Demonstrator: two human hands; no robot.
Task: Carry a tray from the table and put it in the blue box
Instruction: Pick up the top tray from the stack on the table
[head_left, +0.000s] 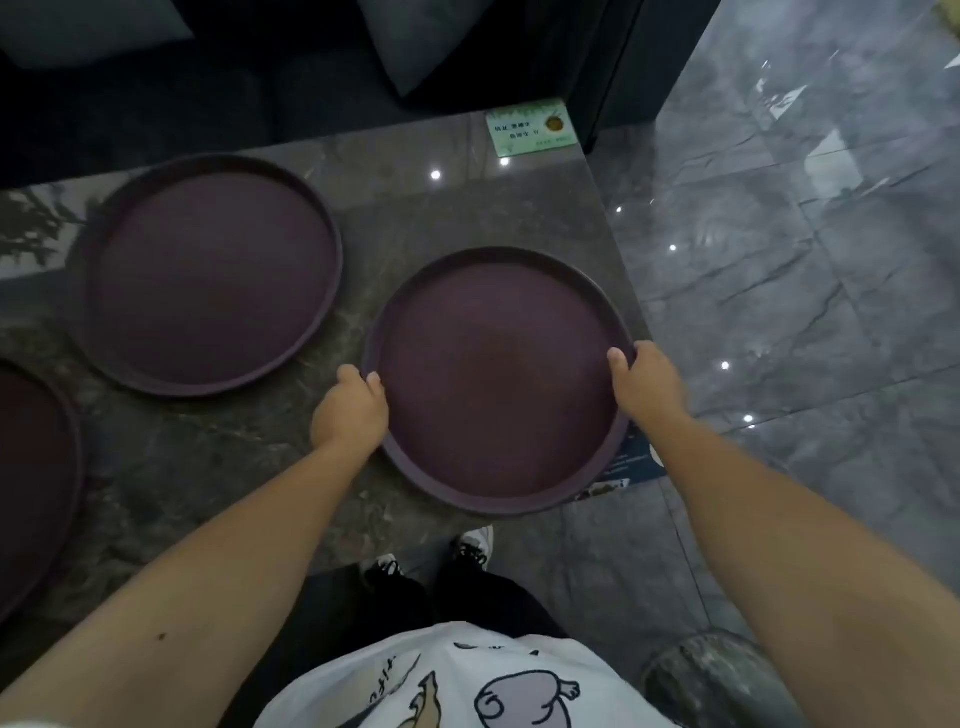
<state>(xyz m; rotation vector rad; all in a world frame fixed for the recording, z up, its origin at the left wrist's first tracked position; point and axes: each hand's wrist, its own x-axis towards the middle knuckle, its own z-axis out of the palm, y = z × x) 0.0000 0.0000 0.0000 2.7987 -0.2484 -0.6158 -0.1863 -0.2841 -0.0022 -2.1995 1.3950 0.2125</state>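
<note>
A round dark purple tray (498, 379) sits at the near right corner of the marble table (395, 208), its front edge reaching past the table's edge. My left hand (350, 410) grips the tray's left rim, thumb over the lip. My right hand (647, 382) holds the right rim the same way. No blue box is in view.
A second purple tray (208, 275) lies on the table to the left, and a third tray (31, 483) shows at the left edge. A green card (530, 130) lies at the table's far right corner. Dark seating stands behind the table. Glossy grey floor tiles (805, 260) spread to the right.
</note>
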